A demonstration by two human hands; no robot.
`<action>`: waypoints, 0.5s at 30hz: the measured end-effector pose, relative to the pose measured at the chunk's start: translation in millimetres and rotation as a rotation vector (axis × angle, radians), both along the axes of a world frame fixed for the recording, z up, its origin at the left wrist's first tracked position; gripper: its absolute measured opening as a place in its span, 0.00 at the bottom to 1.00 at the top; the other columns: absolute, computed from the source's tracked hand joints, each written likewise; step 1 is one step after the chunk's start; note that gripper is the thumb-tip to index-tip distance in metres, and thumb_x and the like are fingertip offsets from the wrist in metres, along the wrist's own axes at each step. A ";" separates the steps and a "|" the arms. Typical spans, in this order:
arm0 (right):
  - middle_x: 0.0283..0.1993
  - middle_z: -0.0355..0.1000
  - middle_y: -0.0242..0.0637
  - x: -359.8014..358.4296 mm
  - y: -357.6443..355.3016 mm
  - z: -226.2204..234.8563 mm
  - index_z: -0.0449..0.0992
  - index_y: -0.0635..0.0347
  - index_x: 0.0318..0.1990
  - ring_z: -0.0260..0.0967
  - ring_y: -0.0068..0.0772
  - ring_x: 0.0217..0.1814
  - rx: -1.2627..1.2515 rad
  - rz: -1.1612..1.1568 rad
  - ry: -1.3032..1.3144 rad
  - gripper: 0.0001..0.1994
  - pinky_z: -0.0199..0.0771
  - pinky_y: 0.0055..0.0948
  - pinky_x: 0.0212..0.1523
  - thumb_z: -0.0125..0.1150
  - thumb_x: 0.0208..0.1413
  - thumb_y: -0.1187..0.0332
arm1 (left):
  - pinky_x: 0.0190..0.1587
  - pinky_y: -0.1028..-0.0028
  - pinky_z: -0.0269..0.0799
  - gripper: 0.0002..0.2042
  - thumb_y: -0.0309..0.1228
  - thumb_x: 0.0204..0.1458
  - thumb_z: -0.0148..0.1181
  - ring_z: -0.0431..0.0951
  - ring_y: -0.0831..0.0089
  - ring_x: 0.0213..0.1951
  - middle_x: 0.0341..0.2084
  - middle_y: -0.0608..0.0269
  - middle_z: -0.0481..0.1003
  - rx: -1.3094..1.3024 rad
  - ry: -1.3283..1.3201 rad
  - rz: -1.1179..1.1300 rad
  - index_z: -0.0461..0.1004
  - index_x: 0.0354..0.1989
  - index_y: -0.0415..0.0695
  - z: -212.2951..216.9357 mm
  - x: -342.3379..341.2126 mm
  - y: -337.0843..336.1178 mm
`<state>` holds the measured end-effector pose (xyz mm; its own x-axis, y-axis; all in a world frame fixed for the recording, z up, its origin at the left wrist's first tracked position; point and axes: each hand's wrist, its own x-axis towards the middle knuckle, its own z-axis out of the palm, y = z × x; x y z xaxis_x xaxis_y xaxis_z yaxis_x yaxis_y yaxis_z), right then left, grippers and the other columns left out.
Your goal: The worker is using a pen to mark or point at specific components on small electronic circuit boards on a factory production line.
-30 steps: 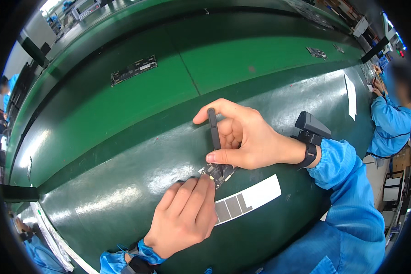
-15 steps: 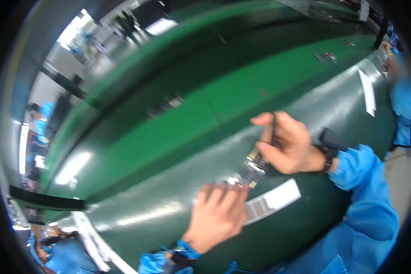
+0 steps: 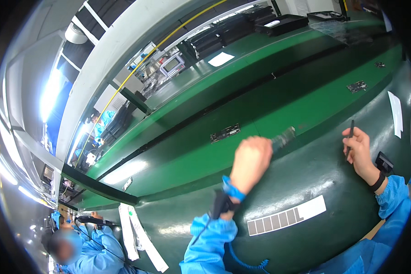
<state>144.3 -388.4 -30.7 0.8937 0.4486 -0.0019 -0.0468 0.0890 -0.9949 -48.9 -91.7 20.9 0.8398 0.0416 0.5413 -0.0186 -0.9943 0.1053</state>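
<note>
From my end I see the left hand (image 3: pixel 252 157) clamped on a blurred circuit board (image 3: pixel 285 138), which juts out to its right; just beyond that hand, toward its left, a second board (image 3: pixel 225 133) lies on the green surface (image 3: pixel 315 109); well to its right, the right hand (image 3: pixel 358 148) grips a black stick (image 3: pixel 351 130), its fingers bent around it; below and between both hands lies a white label strip (image 3: pixel 287 215).

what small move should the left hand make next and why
Probably ease the blurred board down onto the bright green strip and let go: the left hand seems to hold it out over that strip, where another circuit board already lies flat, while the right hand is well apart, holding a dark slim tool.
</note>
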 end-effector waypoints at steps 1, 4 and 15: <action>0.22 0.70 0.34 -1.3 -1.5 3.2 0.73 0.64 0.47 0.60 0.19 0.11 -0.027 0.022 -0.025 0.11 0.57 0.18 0.11 0.61 0.57 0.71 | 0.38 0.50 0.75 0.09 0.30 0.60 0.61 0.78 0.42 0.36 0.31 0.41 0.77 -0.013 0.075 0.079 0.76 0.32 0.36 4.2 14.9 22.4; 0.22 0.72 0.35 -9.1 1.4 10.9 0.74 0.65 0.46 0.62 0.19 0.11 -0.043 0.102 -0.068 0.11 0.58 0.19 0.10 0.62 0.57 0.71 | 0.43 0.54 0.80 0.21 0.41 0.57 0.68 0.82 0.48 0.42 0.37 0.46 0.82 0.048 -0.011 0.409 0.77 0.48 0.34 -11.8 14.9 96.6; 0.12 0.64 0.35 -6.9 -0.4 2.1 0.69 0.66 0.37 0.64 0.29 0.10 0.040 0.408 -0.101 0.15 0.63 0.25 0.13 0.53 0.72 0.61 | 0.46 0.68 0.82 0.23 0.36 0.46 0.79 0.86 0.63 0.39 0.37 0.47 0.85 -0.516 -0.106 0.510 0.83 0.46 0.31 -28.6 -67.6 138.3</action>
